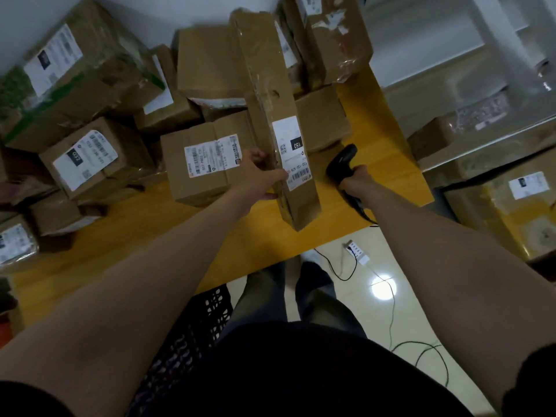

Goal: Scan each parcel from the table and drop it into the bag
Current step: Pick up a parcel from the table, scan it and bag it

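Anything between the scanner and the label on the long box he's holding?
Nothing visible. The right hand holds the scanner just right of the long box, which the left hand grips. The label faces the camera, uncovered, only open air between.

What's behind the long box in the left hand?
Behind the long box held by the left hand stand more cardboard parcels stacked on the yellow table. Whatever lies directly behind it is covered.

Brown cardboard parcel (272,94) with white label (291,152), yellow table (388,136), black scanner (341,164), black lattice-patterned crate (192,341)
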